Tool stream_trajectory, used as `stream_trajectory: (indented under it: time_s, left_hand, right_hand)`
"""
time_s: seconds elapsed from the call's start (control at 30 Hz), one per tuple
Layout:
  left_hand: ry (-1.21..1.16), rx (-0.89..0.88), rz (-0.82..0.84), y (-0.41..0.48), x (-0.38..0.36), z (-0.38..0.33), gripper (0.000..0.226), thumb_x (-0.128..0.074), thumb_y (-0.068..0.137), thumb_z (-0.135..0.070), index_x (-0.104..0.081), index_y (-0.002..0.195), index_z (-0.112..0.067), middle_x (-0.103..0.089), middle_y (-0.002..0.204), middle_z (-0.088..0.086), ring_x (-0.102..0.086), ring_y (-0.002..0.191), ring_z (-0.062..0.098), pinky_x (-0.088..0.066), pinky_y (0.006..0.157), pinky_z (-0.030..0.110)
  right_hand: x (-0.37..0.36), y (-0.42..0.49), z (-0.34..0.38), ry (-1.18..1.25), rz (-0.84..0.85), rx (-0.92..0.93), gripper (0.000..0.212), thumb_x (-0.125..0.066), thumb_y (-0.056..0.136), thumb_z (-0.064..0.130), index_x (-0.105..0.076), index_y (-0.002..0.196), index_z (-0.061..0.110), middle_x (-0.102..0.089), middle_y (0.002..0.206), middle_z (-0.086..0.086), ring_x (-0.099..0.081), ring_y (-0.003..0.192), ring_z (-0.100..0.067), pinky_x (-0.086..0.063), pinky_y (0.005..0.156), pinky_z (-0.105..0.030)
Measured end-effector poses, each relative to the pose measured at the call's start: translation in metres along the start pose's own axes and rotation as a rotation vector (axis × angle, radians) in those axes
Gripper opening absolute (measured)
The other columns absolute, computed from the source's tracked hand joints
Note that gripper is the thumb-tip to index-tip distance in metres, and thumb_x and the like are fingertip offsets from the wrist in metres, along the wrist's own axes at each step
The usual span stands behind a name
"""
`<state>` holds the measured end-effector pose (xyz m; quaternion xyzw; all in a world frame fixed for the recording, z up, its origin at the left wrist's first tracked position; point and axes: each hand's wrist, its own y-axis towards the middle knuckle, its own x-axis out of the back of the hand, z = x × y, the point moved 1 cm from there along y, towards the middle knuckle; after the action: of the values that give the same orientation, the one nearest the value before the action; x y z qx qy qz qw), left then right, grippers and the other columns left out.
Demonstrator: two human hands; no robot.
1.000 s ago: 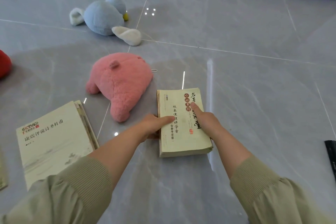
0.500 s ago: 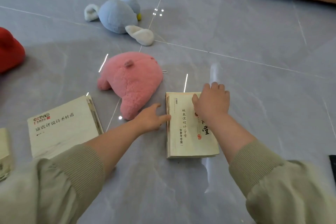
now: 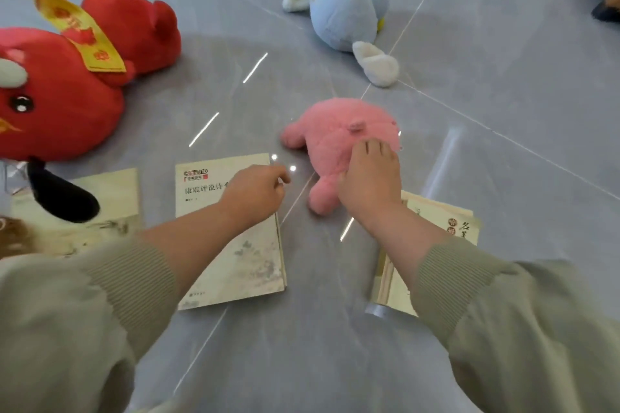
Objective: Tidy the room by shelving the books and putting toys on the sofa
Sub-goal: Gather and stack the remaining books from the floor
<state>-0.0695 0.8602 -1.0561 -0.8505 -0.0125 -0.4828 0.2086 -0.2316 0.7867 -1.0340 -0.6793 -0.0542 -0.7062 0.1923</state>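
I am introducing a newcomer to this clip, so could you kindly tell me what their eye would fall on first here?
Most likely the big red plush toy with its gold ribbon, at the far left on the grey floor. Next comes the pink plush toy in the centre, with the right hand laid on it and the left hand over a pale book. A blue plush toy lies further back.

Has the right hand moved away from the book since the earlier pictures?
Yes. The right hand has left the cover of the book and gone forward and left, to the pink plush toy, which it now grips.
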Motion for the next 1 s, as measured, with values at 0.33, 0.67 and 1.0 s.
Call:
stream_trajectory:
  time_s: [0.33, 0.67, 1.0]
  left_hand:
    - [-0.444, 0.419, -0.151, -0.120, 0.100, 0.026, 0.043, -0.045, 0.088, 0.001, -0.055, 0.125, -0.018, -0.056, 0.118, 0.000, -0.051, 0.087, 0.013, -0.037, 0.078, 0.023]
    - [-0.643, 0.610, -0.139, -0.204, 0.208, 0.032, 0.040, -0.045, 0.090, 0.000, -0.056, 0.125, -0.015, -0.055, 0.125, 0.002, -0.049, 0.101, 0.012, -0.035, 0.081, 0.021]
    - [-0.719, 0.781, 0.141, -0.157, 0.128, 0.116, 0.045, -0.045, 0.095, -0.011, -0.040, 0.140, -0.011, -0.046, 0.138, 0.008, -0.045, 0.125, 0.024, -0.033, 0.093, 0.024]
  right_hand:
    - [0.112, -0.060, 0.098, -0.026, 0.233, 0.182, 0.029, -0.045, 0.085, 0.013, -0.049, 0.113, 0.010, -0.047, 0.123, -0.011, -0.038, 0.116, -0.030, -0.029, 0.098, -0.039]
    - [0.214, -0.090, 0.199, 0.106, 0.401, 0.158, 0.042, -0.051, 0.085, 0.016, -0.045, 0.125, 0.006, -0.048, 0.127, -0.013, -0.041, 0.119, -0.030, -0.035, 0.101, -0.038]
    - [0.074, -0.045, 0.202, 0.552, 0.574, -0.333, 0.044, -0.058, 0.082, 0.021, -0.044, 0.120, 0.003, -0.054, 0.115, -0.009, -0.055, 0.100, -0.027, -0.040, 0.070, -0.027]
